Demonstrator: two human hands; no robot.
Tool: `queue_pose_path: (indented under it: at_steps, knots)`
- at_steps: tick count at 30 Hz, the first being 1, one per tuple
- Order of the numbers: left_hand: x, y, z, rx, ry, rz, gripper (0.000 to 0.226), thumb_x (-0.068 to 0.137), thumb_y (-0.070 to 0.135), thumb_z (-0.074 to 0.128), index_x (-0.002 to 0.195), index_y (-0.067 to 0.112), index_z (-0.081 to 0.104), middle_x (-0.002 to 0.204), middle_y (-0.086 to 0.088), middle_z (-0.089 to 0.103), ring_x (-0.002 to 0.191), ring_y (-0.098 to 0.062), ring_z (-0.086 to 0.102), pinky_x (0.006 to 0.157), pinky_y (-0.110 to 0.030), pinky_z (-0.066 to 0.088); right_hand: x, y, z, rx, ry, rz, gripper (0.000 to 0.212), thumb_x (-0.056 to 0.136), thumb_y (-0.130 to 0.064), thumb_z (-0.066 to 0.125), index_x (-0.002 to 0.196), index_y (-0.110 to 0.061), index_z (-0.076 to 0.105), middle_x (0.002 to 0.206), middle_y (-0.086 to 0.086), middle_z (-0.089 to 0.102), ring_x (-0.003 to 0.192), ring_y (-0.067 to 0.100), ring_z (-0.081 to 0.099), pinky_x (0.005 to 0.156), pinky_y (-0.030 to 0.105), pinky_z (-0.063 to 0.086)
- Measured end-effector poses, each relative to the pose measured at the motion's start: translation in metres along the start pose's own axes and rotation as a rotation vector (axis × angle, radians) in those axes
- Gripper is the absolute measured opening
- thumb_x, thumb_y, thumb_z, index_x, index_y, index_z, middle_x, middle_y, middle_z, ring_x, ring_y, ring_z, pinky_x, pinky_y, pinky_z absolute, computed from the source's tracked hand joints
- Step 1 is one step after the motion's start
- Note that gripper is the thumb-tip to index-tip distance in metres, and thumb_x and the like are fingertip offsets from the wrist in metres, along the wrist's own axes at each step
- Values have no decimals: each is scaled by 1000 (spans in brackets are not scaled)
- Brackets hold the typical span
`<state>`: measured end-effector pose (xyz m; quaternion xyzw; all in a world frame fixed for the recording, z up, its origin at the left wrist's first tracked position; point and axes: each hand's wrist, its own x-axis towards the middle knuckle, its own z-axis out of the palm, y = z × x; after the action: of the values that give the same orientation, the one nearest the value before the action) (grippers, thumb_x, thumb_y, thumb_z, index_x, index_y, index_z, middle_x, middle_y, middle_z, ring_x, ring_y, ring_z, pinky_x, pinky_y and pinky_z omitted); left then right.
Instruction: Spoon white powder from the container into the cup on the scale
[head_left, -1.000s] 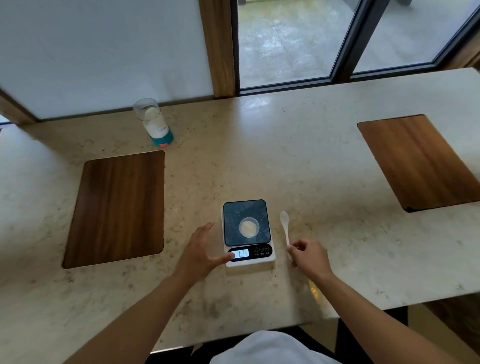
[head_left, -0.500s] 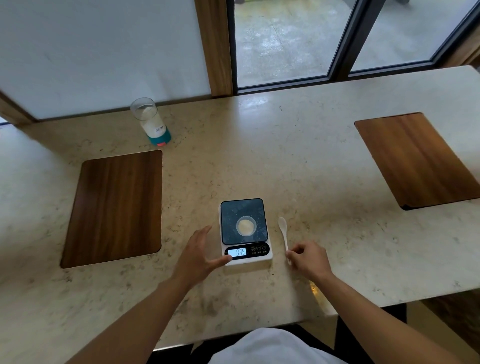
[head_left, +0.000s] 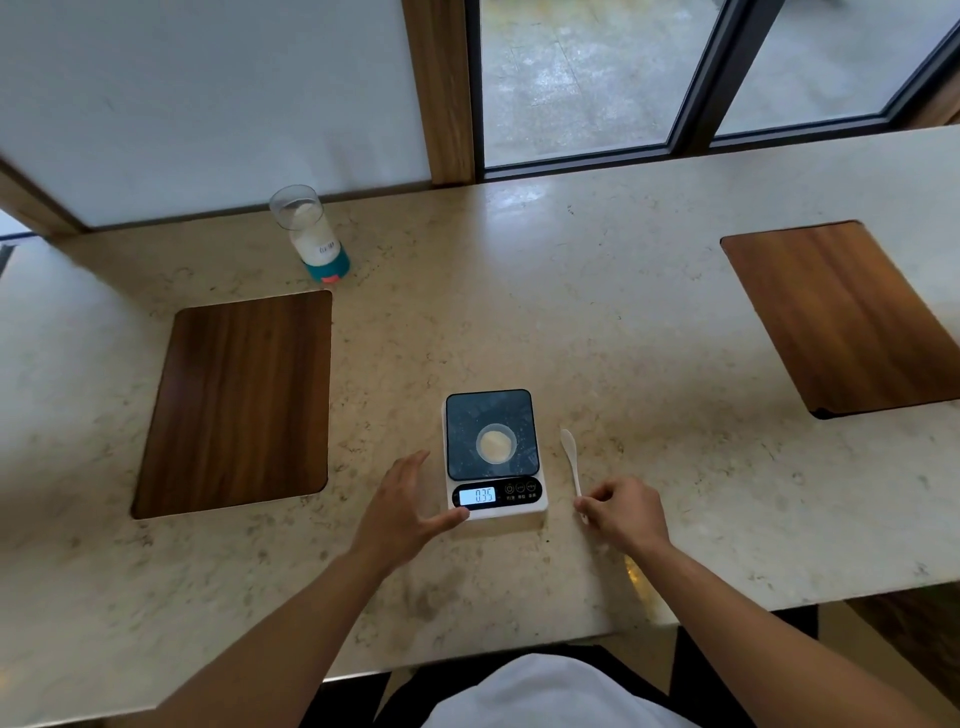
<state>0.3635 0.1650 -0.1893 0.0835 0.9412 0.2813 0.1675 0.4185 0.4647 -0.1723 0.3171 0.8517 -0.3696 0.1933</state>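
A small white scale (head_left: 540, 512) with a dark weighing plate stands near the table's front edge; its display reads 0.35. On the plate sits a small clear cup (head_left: 496, 443) holding white powder. A white plastic spoon (head_left: 571, 457) lies flat on the table just right of the scale. My right hand (head_left: 626, 512) pinches the near end of the spoon's handle. My left hand (head_left: 402, 512) is spread open, its thumb touching the scale's front left corner. The clear powder container (head_left: 310, 235) with a teal base stands open far back at the left.
The marble table (head_left: 597, 312) has two inset wooden panels, one left (head_left: 236, 402) and one far right (head_left: 841, 317). A wall and glass doors run along the table's far edge. The front edge lies just below my forearms.
Both hands hold about the same places. The scale's reading has gone from about 0.34 to 0.35. The view has shifted slightly.
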Motion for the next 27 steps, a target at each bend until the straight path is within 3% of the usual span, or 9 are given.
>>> queue_pose_path:
  at_steps: [11,16,21,27]
  knots:
    - [-23,13,4,22,50,-57,107,65,83,56,146,21,27,152,-4,35,136,-22,33,108,-39,30,3,7,-3,-13,-30,-18,21,82,-34,79,70,-17,77,64,-1,73,60,15,70,67,38,62]
    - [-34,27,-2,-23,75,-117,104,67,79,60,147,21,27,152,-4,34,136,-22,33,110,-44,31,3,-2,-12,-38,-26,-105,24,84,-40,76,70,-21,72,65,-5,70,57,12,67,57,30,55]
    - [-29,46,-22,-30,122,-117,96,74,77,55,146,19,27,151,-6,34,133,-23,38,105,-41,35,5,-38,-31,9,-92,-280,33,91,-47,63,102,-16,67,97,-2,70,88,15,65,81,36,55]
    - [9,76,-77,46,132,-27,99,74,79,42,148,17,23,154,-8,30,138,-25,33,109,-41,31,3,-111,-68,9,-91,-490,46,94,-49,58,122,-13,56,114,5,66,96,16,62,81,30,50]
